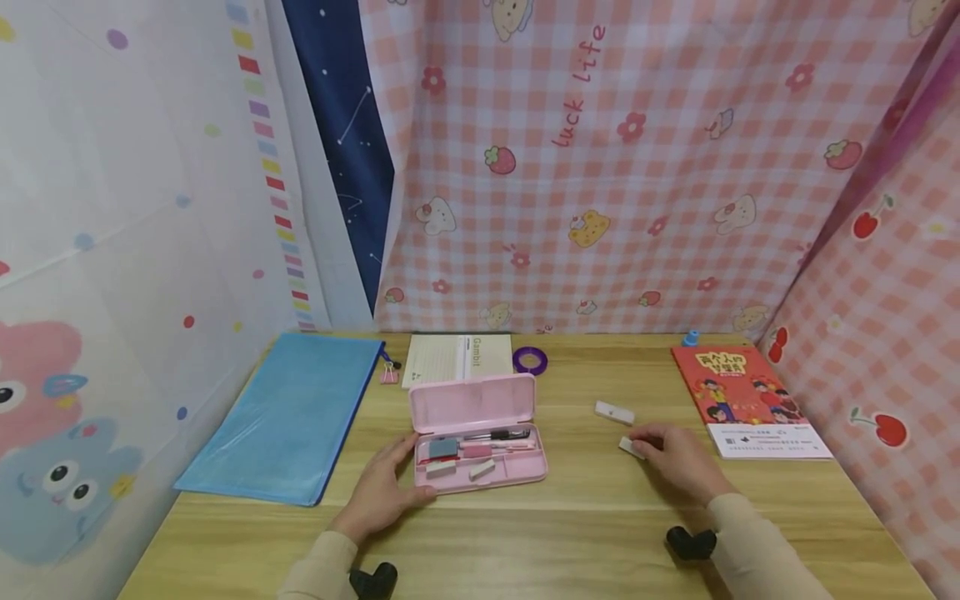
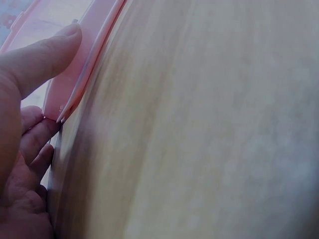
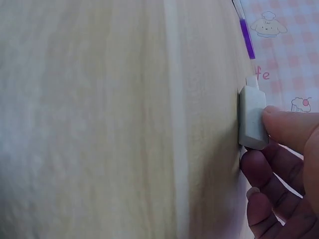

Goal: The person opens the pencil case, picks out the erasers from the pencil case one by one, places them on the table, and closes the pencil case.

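A pink pencil case (image 1: 525,473) lies with its lid raised. Inside are a black-capped pen (image 1: 512,434), a grey-blue block (image 1: 443,448), a pink block (image 1: 476,452) and white erasers (image 1: 441,469) in the front part. My left hand (image 1: 381,490) holds its left end, thumb at the front rim and fingers along the side; the left wrist view shows the thumb (image 2: 52,52) over the edge. To the right, my right hand (image 1: 678,457) pinches a white eraser (image 3: 253,117) between thumb and fingers, low at the tabletop. Another white eraser (image 1: 614,412) lies just behind it.
A blue zip folder (image 1: 288,417) lies at the left. Behind the case are a notebook (image 1: 442,358), a pink binder clip (image 1: 388,375) and a purple tape ring (image 1: 530,360). A red book (image 1: 738,392) and a small blue object (image 1: 691,337) are at the right.
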`<state>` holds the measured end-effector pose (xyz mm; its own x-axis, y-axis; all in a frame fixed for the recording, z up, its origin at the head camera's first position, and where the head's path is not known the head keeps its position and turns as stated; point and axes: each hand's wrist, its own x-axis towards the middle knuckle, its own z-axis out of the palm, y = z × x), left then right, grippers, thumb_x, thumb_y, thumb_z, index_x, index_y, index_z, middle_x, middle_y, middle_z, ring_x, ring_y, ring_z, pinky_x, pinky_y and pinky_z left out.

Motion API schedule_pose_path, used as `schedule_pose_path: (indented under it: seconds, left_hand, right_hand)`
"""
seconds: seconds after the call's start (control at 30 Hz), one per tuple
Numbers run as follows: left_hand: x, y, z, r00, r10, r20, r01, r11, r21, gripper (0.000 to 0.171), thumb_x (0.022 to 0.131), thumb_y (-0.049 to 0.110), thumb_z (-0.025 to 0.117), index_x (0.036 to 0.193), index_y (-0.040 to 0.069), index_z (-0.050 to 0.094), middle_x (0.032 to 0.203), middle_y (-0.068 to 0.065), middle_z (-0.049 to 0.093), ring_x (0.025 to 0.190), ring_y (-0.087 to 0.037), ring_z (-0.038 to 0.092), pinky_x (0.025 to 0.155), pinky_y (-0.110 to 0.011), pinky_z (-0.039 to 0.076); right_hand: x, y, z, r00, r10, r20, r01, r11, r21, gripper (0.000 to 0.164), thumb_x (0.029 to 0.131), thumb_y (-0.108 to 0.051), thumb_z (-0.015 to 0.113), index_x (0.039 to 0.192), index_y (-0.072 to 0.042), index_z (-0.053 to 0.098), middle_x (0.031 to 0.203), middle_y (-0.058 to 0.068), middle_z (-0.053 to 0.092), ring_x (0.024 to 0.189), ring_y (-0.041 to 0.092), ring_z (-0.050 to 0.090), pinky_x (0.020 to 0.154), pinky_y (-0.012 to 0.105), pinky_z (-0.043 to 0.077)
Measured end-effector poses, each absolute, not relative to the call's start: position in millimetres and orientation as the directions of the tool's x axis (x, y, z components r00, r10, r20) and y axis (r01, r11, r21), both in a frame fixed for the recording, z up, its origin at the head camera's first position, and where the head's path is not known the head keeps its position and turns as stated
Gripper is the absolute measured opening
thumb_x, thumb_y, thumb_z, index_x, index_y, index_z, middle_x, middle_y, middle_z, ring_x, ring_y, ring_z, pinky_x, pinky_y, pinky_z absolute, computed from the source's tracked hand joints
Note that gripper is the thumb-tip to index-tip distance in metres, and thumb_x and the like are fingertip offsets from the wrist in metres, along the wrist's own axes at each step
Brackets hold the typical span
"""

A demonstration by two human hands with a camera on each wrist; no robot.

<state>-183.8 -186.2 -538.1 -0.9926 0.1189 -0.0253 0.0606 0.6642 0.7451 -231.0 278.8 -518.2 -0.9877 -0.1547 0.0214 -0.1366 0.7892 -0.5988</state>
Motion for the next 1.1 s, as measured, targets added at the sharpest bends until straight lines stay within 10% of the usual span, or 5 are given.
schedule_pose_path:
  seconds: [0.33, 1.1]
  left_hand:
    - [-183.1, -185.6, -536.0, -0.993, 0.119, -0.025, 0.062, 0.671, 0.738, 0.097, 0.071, 0.047, 0.082, 0.149, 0.014, 0.037, 0.150, -0.022, 0.033, 0.137, -0.044, 0.029, 0.109, -0.060, 0.025]
    - [-182.7, -186.3, -537.1, -0.991, 0.130, -0.020, 0.071, 0.659, 0.749, 0.097, 0.071, 0.047, 0.082, 0.149, 0.012, 0.037, 0.150, -0.023, 0.033, 0.137, -0.045, 0.028, 0.109, -0.061, 0.024]
  right_hand:
    - [-231.0, 280.7, -515.6, -0.981, -0.190, 0.038, -0.175, 0.788, -0.591, 0.021, 0.083, -0.013, 0.076, 0.104, -0.012, 0.074, 0.095, -0.001, 0.069, 0.081, 0.010, 0.059, 0.068, 0.027, 0.050]
    - [-253.8, 276.2, -518.6, -0.983, -0.161, 0.091, -0.185, 0.804, -0.566, 0.014, 0.088, -0.011, 0.071, 0.101, -0.009, 0.073, 0.096, 0.004, 0.066, 0.084, 0.017, 0.059, 0.076, 0.041, 0.052]
